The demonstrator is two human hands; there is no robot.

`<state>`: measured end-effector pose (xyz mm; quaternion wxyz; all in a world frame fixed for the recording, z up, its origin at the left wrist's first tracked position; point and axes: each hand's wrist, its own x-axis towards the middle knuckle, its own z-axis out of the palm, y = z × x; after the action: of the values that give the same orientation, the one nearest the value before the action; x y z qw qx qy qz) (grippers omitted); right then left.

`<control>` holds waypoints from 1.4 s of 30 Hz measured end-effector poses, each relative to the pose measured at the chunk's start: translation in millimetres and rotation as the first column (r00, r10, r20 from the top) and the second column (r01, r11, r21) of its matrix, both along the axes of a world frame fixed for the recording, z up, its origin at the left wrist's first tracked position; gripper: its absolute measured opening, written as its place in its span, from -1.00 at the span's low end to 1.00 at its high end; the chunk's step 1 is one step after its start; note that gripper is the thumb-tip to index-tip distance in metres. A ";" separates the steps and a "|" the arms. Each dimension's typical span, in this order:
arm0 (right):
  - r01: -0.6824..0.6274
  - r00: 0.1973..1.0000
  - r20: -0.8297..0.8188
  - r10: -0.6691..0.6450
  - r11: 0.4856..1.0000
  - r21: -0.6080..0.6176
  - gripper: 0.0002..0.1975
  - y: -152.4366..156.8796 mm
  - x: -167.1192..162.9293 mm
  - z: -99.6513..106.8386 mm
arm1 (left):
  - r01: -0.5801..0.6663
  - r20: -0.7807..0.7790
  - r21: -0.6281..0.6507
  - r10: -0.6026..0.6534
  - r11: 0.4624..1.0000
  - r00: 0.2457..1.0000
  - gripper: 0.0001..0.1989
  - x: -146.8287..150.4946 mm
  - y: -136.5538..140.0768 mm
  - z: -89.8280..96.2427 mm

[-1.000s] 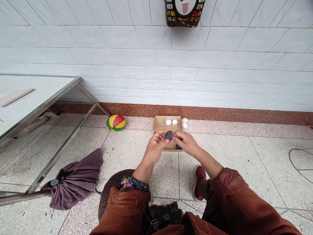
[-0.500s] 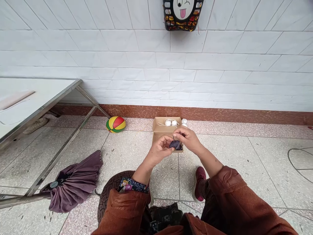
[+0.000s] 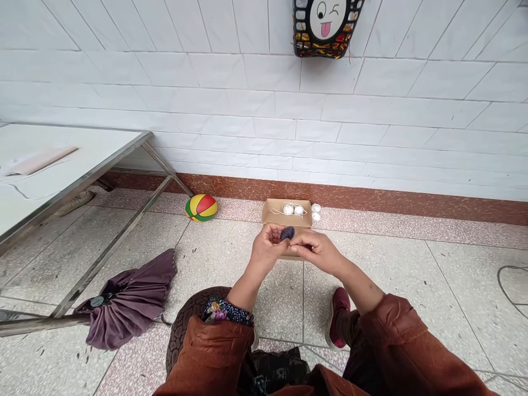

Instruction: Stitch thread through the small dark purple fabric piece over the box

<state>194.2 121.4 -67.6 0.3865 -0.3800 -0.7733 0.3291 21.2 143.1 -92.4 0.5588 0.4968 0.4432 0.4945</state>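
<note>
The dark yarn ball [image 3: 287, 233] sat between the fingertips of the left hand [image 3: 264, 253], gripped by thumb and fingers. Just right of it, thumb and forefinger of the right hand [image 3: 317, 252] were pinched together. A loose left grip could, I judged, have let the ball drop into the open cardboard box [image 3: 272, 221] below the fingers; too hard a pull from the right might have slid its windings loose. Beyond the fingertips, loose ends around the white yarn balls [image 3: 288, 209] looked liable to tangle. Any strand in the right pinch was too fine to make out. Both hands hid much of the box's near part, and the left fingers covered the ball's underside.
</note>
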 end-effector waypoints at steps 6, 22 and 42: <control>0.243 0.964 -0.104 -0.244 0.970 -0.026 -0.82 17.9 13.4 -7.1 | 0.317 0.035 -0.013 -0.317 0.948 0.948 -0.73 -2.1 -9.8 9.5; 0.104 0.992 -0.072 -0.103 0.995 0.002 -0.84 5.9 9.3 1.2 | 0.112 -0.016 0.014 -0.112 0.994 0.994 -0.73 0.7 -2.9 2.1; 0.067 0.997 -0.039 -0.064 0.995 0.073 -0.87 3.9 7.3 -4.0 | 0.108 -0.048 0.006 -0.108 0.994 0.993 -0.70 -0.3 1.7 -5.3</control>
<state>201.6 125.4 -71.5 0.4251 -0.3844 -0.7648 0.2943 21.0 144.8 -97.7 0.5720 0.5339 0.4269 0.4534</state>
